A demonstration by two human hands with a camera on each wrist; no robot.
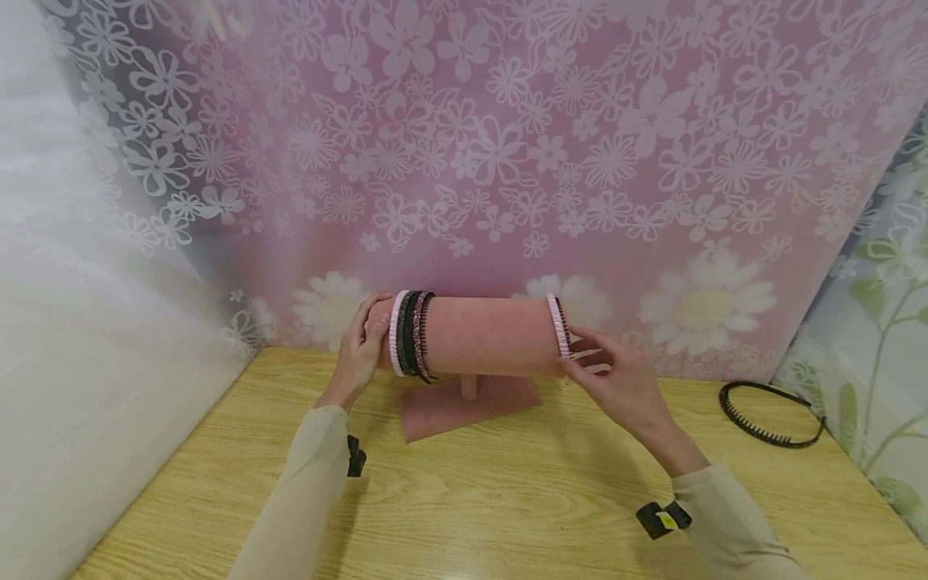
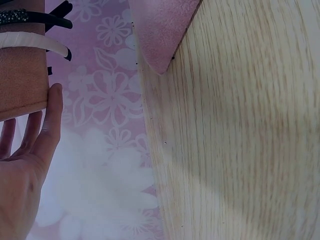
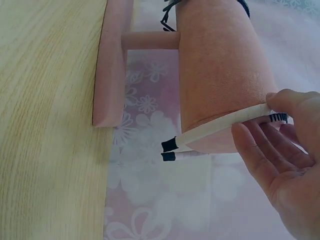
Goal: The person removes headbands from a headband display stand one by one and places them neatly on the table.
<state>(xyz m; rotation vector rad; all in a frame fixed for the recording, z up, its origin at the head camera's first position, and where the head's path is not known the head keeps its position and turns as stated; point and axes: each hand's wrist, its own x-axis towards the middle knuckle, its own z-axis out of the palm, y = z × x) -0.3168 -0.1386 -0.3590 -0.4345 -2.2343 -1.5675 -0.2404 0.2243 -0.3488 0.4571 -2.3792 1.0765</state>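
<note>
A pink velvety headband stand (image 1: 486, 334) has a horizontal roll on a post and flat base. My left hand (image 1: 360, 346) holds the roll's left end, fingers round its edge in the left wrist view. Beside that hand several headbands sit on the roll: a pale pink one (image 1: 397, 334), dark ones (image 1: 409, 334) and a glittery pinkish one with comb teeth (image 1: 420, 330). At the roll's right end my right hand (image 1: 619, 374) pinches a pale ribbed headband (image 3: 220, 125) between thumb and fingers. Its black-tipped ends hang below the roll in the right wrist view.
A black toothed headband (image 1: 772, 415) lies at the right of the wooden table (image 1: 464, 499). Behind stands a pink floral curtain (image 1: 493, 161), with a white sheet (image 1: 94, 322) on the left and a leafy print cloth (image 1: 884, 338) on the right.
</note>
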